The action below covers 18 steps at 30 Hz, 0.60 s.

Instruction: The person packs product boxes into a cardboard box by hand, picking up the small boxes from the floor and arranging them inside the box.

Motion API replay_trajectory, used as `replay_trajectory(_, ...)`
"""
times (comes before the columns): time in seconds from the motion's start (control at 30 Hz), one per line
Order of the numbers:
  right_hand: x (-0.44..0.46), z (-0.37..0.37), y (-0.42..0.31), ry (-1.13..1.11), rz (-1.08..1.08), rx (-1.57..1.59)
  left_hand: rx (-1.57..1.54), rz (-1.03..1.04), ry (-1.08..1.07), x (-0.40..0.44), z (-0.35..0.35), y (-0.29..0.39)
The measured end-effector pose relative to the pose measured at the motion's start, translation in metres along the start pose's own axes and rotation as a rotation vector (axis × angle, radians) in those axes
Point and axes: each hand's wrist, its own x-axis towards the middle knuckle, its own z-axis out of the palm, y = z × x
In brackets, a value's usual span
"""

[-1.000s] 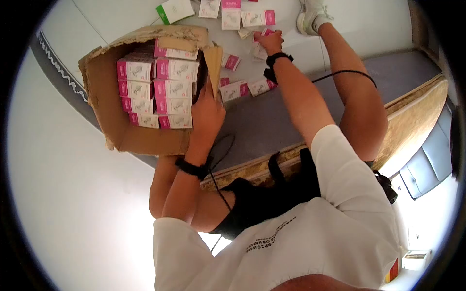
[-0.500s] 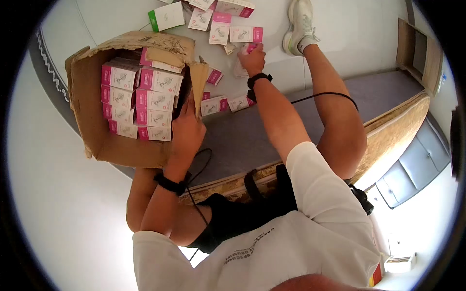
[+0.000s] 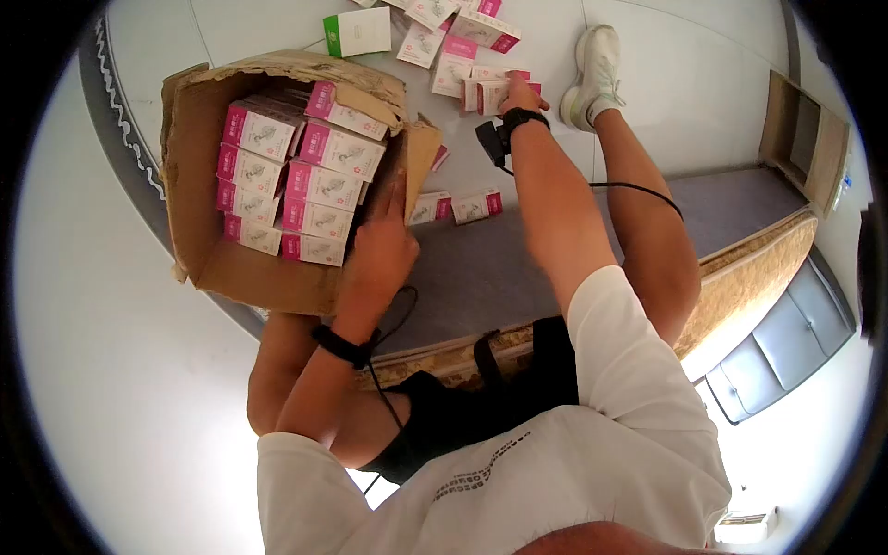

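A worn cardboard box [image 3: 254,287] lies tipped with its open side toward me, packed with rows of small pink-and-white cartons [image 3: 326,185]. My left hand [image 3: 384,248] grips the box's right wall, fingers along its inside by the torn flap [image 3: 423,153]; the thumb is hidden. Farther out over the floor, my right hand [image 3: 523,95] has its fingers closed around small pink-and-white cartons [image 3: 488,96], partly covered by the hand. Right beside it are more loose cartons [image 3: 453,69] in a loose pile.
A green-and-white carton [image 3: 359,32] lies on the tiled floor left of the pile. Two cartons [image 3: 476,206] rest by the grey padded surface [image 3: 481,268]. My shoe [image 3: 597,74] stands to the right. A black cable [image 3: 638,188] runs from my right wrist across my leg.
My right hand has moved outward and to the right, with cartons now at its fingers. The view has shifted, so the box appears farther right; my left hand stays on its wall.
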Motion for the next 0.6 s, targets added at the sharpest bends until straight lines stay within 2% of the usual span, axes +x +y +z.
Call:
replay_trajectory(0.1,-0.006,0.012,-0.012,0.117,-0.077,-0.07,0.027,-0.057,-0.061,0.0,0.007,-0.004)
replay_trajectory(0.17,-0.086,-0.007,-0.042,0.174,-0.01,-0.301,0.037,0.01,-0.019,0.001,0.009,-0.009)
replay_trajectory(0.2,-0.088,-0.006,-0.044,0.17,-0.014,-0.3,0.037,0.011,-0.014,0.003,0.008,-0.008)
replay_trajectory(0.27,-0.094,-0.004,-0.041,0.299,-0.234,-0.42,0.074,-0.032,-0.1,0.003,0.005,-0.006)
replay_trajectory(0.3,-0.097,-0.005,-0.042,0.29,-0.227,-0.427,0.079,-0.043,-0.1,0.003,0.005,-0.01)
replay_trajectory(0.37,-0.105,-0.017,-0.051,0.119,-0.223,-0.368,0.04,0.13,0.075,-0.001,0.01,-0.016)
replay_trajectory(0.43,-0.106,-0.019,-0.055,0.08,-0.236,-0.312,0.064,0.064,0.03,-0.001,0.006,-0.008)
replay_trajectory(0.53,-0.105,-0.008,-0.057,0.172,-0.204,-0.469,0.095,-0.009,-0.043,0.003,0.004,-0.008)
replay_trajectory(0.6,-0.108,-0.009,-0.054,0.163,-0.227,-0.394,0.093,-0.043,-0.072,0.0,0.001,-0.012)
